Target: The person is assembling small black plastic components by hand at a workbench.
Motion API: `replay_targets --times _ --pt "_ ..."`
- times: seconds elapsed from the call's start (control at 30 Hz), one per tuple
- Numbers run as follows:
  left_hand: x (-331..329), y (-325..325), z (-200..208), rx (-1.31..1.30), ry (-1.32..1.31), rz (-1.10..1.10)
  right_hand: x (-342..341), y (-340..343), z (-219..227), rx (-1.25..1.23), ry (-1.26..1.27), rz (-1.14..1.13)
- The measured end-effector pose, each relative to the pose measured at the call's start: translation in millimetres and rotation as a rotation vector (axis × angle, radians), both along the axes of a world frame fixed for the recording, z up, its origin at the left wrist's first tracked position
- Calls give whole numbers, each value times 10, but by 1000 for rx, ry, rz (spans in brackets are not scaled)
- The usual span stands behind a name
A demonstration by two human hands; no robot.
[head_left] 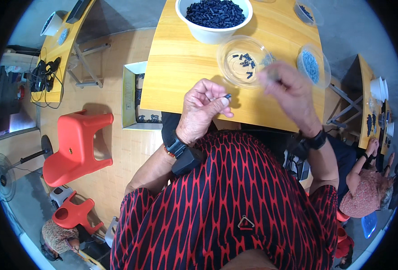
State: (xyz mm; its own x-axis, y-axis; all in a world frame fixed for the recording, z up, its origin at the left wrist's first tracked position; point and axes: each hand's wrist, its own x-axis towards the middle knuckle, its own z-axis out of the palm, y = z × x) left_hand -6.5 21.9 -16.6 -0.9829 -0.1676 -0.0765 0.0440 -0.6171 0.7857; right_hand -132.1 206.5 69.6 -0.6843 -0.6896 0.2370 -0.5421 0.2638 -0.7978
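Observation:
My left hand [201, 108] is above the near edge of the wooden table [176, 81]. Its thumb and fingertips pinch a small dark blue plastic piece [227, 96]. To the right, my right hand [291, 90] hovers over the table beside a round clear dish [226, 74], its fingers smeared by motion. Whether it holds anything cannot be made out. Several small dark pieces [245, 62] lie loose in the dish. Behind it stands a white bowl [211, 36] heaped with dark pieces of like look. A clear tub of light blue small parts [310, 66] sits at the table's right.
Another clear tub [301, 11] with dark pieces stands at the far right. On the floor left of the table are an open carton [129, 99] and a red plastic chair [75, 146]. Another person [365, 189] sits at a side table on the right.

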Motion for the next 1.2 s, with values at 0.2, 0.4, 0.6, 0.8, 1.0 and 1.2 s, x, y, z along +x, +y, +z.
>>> replay_targets --times 0.2,0.4,0.6,0.8,1.0,1.2 --pt "-71 -87 -120 -67 -54 -1 -492 -145 16 312 581 175" --pt "-27 -58 -206 -35 -83 33 -574 -294 -109 783 650 371" --pt "-42 -52 -206 -70 -36 27 -598 -293 -139 554 572 439" --pt "-30 -49 -218 -47 -10 40 -614 -357 -185 696 565 426" --pt "-34 -31 -201 -56 -20 37 -615 -418 -211 722 541 395" --pt "-50 -29 -197 -38 -11 34 -645 -424 -222 562 497 462"
